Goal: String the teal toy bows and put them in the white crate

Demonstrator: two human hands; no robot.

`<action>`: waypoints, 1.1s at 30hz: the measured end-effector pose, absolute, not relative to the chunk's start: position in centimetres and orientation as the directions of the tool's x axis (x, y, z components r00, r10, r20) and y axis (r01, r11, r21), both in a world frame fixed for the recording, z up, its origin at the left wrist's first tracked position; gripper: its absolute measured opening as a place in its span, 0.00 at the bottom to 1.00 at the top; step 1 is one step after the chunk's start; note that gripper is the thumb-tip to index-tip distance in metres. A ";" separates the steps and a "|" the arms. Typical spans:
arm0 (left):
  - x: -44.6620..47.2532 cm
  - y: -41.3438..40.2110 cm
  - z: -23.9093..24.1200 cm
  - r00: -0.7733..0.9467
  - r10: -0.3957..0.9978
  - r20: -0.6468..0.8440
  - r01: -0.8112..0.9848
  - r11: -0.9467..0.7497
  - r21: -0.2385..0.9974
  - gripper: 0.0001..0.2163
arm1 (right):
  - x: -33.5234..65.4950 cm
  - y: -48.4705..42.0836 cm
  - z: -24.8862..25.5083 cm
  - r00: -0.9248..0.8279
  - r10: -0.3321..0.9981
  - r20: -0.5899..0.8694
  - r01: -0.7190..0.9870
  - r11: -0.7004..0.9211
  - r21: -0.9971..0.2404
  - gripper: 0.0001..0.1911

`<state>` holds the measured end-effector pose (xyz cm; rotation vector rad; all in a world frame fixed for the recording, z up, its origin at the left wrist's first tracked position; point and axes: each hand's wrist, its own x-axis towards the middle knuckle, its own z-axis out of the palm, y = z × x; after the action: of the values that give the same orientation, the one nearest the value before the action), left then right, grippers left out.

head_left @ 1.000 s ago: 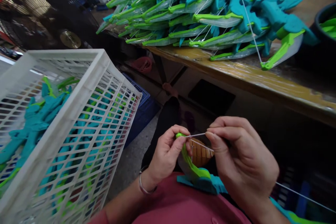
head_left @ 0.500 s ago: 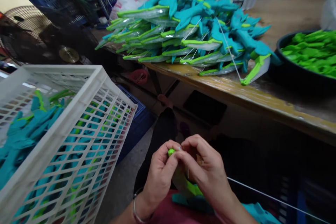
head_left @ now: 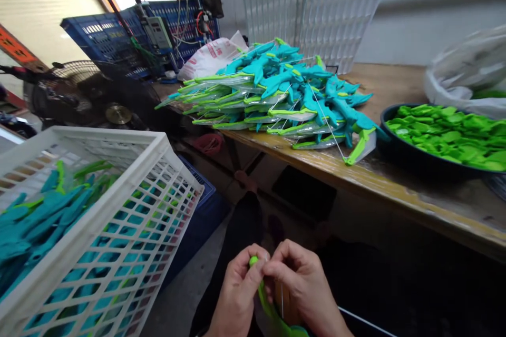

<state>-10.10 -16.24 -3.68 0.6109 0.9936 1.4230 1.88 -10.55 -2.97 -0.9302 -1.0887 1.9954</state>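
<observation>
At the lower middle of the view, my left hand is closed round the tip of a bright green plastic limb, part of a piece like a toy bow. My right hand pinches right beside that tip, its fingertips meeting those of my left hand. A thin white string hangs below my right fingers, and another stretch of string runs off to the lower right. The exact pinch point is hidden by the fingers. The rest of the piece lies low over my lap, partly out of view.
On the wooden table lies a pile of teal-and-green strung pieces. A dark basin of green parts stands to its right. A white plastic crate of similar pieces is at my left; behind it stands a fan.
The view has tilted up, so hands, pile and crate sit lower in the picture. Both hands stay together at the green tip.
</observation>
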 end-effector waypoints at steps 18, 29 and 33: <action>-10.7 -16.7 -3.7 -0.180 0.962 -0.205 -0.272 0.152 0.950 0.11 | 3.2 -10.9 -1.3 -0.521 0.853 -0.020 -0.089 -0.078 -0.993 0.11; -10.9 -16.0 -3.6 -0.053 0.968 -0.247 -0.477 0.193 0.858 0.13 | 3.4 -10.2 -1.0 -0.504 0.630 0.591 0.083 0.716 -0.693 0.11; -10.9 -16.0 -3.6 -0.085 0.958 -0.273 -0.453 0.207 0.867 0.13 | 3.7 -9.7 -0.8 -0.525 0.658 0.540 0.097 0.676 -0.730 0.10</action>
<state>-10.87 -16.00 -3.64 0.6203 1.0756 1.3084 3.68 -9.73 -0.77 -0.5828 -2.0214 0.8188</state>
